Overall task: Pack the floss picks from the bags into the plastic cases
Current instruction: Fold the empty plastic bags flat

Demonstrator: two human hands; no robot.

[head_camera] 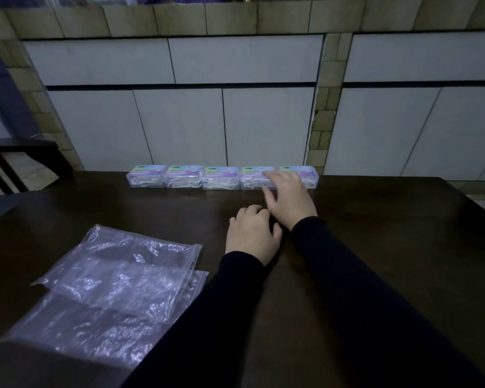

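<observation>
Near the far edge of the dark table (375, 247), I saw the right hand (289, 198) reaching forward with its fingers spread and mostly straight, the fingertips lying on the fourth and fifth plastic cases (259, 177) in the row; it pressed or touched them and did not grip anything. Just behind it, and touching its wrist, the left hand (252, 236) rested on the table with the fingers curled downward, and I could see nothing held in it, though the fingertips were hidden under the knuckles. Both arms wore dark long sleeves (333, 289). Five clear cases stood side by side against the wall, each touching or nearly touching its neighbour, so the row ran left to right along the back edge of the table. Each case had its long axis along this same line, with a colourful label on the closed lid facing up, and white floss picks (184, 182) showed through the front walls. At the near left of the table, two clear plastic bags (118, 275) lay flat, one partly over the other, well apart from the cases; whether picks were inside them I could not tell. The wall (263, 121) behind was of large pale tiles with bands of small olive tiles, and dark wooden furniture (11, 163) stood at the far left.
</observation>
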